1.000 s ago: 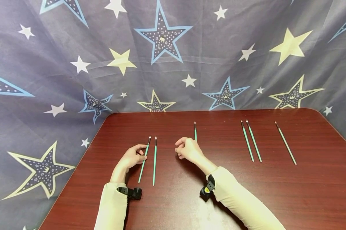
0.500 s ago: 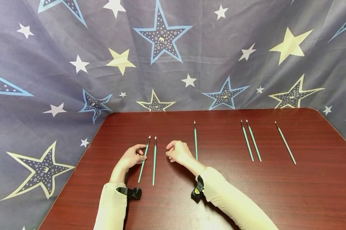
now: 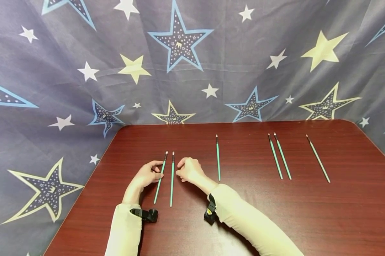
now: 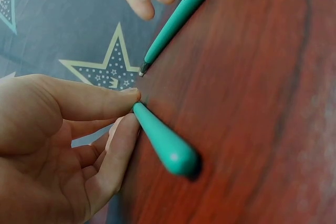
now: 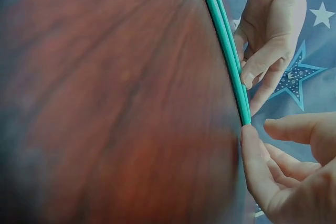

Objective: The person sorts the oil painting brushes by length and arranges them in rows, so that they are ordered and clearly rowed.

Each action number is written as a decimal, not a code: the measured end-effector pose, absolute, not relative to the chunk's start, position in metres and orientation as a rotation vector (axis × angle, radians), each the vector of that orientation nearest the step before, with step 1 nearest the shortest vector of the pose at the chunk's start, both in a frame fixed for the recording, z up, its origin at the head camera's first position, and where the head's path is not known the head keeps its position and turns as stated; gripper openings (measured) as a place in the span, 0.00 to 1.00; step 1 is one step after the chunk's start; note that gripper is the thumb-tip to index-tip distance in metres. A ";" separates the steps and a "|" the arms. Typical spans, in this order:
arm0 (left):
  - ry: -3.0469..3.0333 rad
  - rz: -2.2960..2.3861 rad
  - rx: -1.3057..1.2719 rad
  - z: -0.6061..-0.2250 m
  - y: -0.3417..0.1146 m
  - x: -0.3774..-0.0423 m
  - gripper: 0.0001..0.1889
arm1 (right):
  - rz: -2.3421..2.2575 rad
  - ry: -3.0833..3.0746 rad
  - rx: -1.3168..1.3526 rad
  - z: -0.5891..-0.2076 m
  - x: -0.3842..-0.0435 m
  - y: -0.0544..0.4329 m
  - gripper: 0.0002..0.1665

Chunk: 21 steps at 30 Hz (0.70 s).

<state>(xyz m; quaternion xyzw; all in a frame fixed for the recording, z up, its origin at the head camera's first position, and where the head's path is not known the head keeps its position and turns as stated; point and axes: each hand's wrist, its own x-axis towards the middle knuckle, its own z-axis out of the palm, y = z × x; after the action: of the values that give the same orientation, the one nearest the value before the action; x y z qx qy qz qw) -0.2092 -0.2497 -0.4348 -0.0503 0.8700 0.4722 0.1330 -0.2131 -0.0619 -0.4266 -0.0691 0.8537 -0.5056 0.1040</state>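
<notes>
My left hand pinches a teal-handled paintbrush between thumb and finger, low over the table. In the left wrist view, the rounded handle end of this paintbrush points toward the camera. Just to its right lies a second teal paintbrush, dark near its pale tip. Close to the right side of that one is my right hand, its fingers loosely bent. The right wrist view has the right hand with thumb and forefinger apart, the forefinger's tip right by the handle of a paintbrush.
One paintbrush lies on the reddish-brown wooden table right of centre. Two more, a left paintbrush and a right paintbrush, lie side by side, and another paintbrush is farther right. A star-patterned cloth hangs behind.
My right hand has moved left, from beside the middle paintbrush to close by the second paintbrush, uncovering the middle one's handle. The left hand keeps its place and its pinch.
</notes>
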 end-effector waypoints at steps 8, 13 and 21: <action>2.513 1.393 -0.147 -0.435 -0.250 -0.210 0.27 | -1.281 2.651 -0.224 -0.424 -0.215 -0.074 0.09; 2.519 1.385 -0.143 -0.435 -0.250 -0.210 0.27 | -1.151 2.730 -0.249 -0.425 -0.216 -0.080 0.14; 2.531 1.381 -0.127 -0.434 -0.250 -0.210 0.27 | -1.080 2.786 -0.246 -0.427 -0.218 -0.084 0.18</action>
<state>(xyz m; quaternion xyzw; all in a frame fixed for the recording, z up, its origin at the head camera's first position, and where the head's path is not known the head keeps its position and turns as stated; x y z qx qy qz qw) -0.2102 -0.2496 -0.4337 -0.0437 0.8699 0.4745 0.1275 -0.2178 -0.0838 -0.4272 -0.0819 0.9269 -0.3593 0.0715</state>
